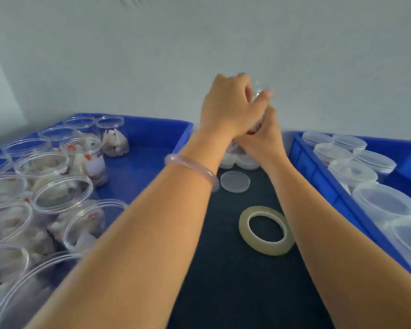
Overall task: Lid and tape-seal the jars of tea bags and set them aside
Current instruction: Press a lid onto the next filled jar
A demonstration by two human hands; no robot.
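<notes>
One jar [258, 90] is in hand, lifted off the bench in the middle of the view at its far end, and mostly hidden. Only a clear glint at the top and a red speck lower down show between the fingers. The left hand [226, 105] is curled over the jar's upper end, fingers bent round what is probably the lid. The right hand [262, 141] grips the body from underneath. Motion blur hides whether the lid is fully seated. It looks like the lidding step, so the right hand should hold the body steady while the left turns or presses the lid squarely. A lid that sits crooked would leave the tape bridging a gap. Keeping the jar upright would stop the tea bags catching under the rim. Just below the hands some pale round pieces sit on the dark mat [235, 293], and I cannot tell if they are lids or jars. Nearer lie a loose lid [235, 181] and the tape roll [266, 230], flat and close to the right forearm, handy for sealing. The left tray [152, 131] holds the open jars [62, 193] of tea bags, and the right tray [318, 181] holds the lidded jars [387, 203].
</notes>
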